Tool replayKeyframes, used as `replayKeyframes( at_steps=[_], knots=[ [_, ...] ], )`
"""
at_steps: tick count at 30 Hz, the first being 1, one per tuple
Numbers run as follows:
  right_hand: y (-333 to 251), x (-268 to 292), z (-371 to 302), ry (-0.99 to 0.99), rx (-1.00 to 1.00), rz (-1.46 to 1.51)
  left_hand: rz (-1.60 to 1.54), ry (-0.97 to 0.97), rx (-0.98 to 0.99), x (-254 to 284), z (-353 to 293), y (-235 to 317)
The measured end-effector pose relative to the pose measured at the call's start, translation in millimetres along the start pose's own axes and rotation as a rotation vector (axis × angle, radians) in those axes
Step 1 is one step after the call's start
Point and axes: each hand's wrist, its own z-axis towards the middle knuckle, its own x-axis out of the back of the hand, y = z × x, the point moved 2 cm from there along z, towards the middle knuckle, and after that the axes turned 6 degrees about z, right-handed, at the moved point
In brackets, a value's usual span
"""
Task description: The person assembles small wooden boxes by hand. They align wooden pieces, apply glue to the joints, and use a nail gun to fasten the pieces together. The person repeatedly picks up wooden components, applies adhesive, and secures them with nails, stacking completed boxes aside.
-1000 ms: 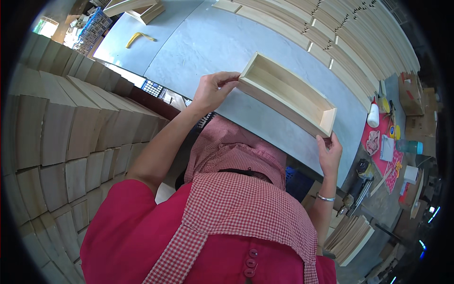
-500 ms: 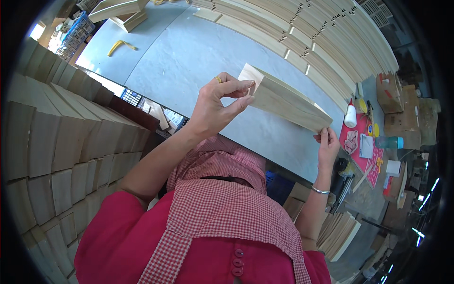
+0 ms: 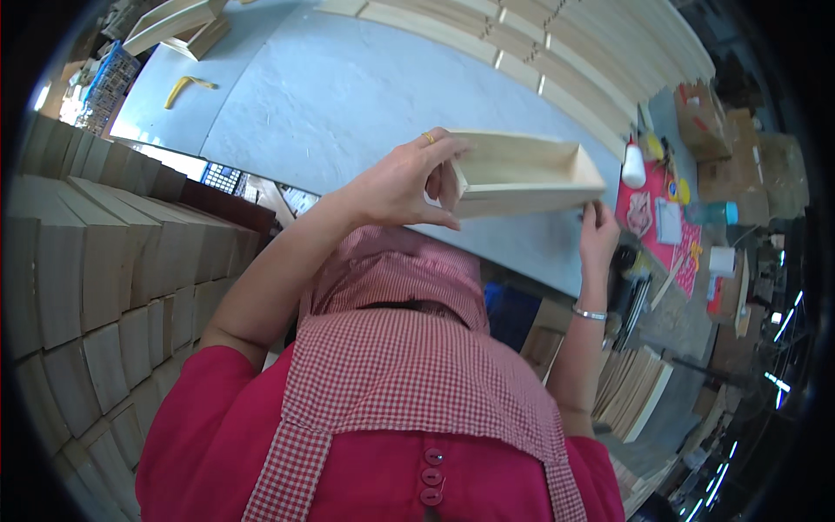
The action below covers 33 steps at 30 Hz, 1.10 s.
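Above the table, a long shallow box of pale wood (image 3: 531, 200) is tipped so that its open side and inner floor show. At its left end my left hand (image 3: 409, 181) grips it, fingers over the far corner and thumb low by the near corner. My right hand (image 3: 598, 233) is closed at the right end, its fingertips pinched at the lower right corner; the fingers partly hide what they touch there. A yellow curved strip (image 3: 185, 87) lies on the table to the left.
Long rows of stacked wooden pieces (image 3: 557, 52) line the table's far side. Wooden blocks (image 3: 65, 261) are piled high at my left. Two wooden frames (image 3: 178, 26) sit far left. A white glue bottle (image 3: 633, 165) and a pink cloth (image 3: 691, 270) lie right.
The box has turned from showing its outer side to showing its open inside. My left hand has shifted its hold along the left end; my right hand stays at the right corner.
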Motion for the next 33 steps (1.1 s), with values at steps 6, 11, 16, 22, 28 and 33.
replayKeyframes(
  at_steps=[6, 11, 16, 22, 28, 33],
  knots=[
    [-100, -31, -67, 0.117, 0.595, -0.101, 0.24, -0.012, -0.048, -57, -23, -36],
    [-125, -73, -108, -0.19, 0.823, -0.172, 0.312, -0.012, -0.036, -56, -17, -32],
    [-112, -104, -106, -0.198, 0.838, -0.219, 0.305, 0.05, -0.07, -57, -14, -30],
    [-105, -117, -105, -0.141, 0.927, -0.213, 0.245, 0.088, -0.037, -62, -16, -31],
    [-103, -124, -108, -0.085, 0.928, -0.201, 0.204, 0.116, -0.07, -66, -19, -33],
    [-104, -121, -109, -0.075, 0.919, -0.237, 0.27, 0.12, -0.125, -69, -20, -33]
  ],
)
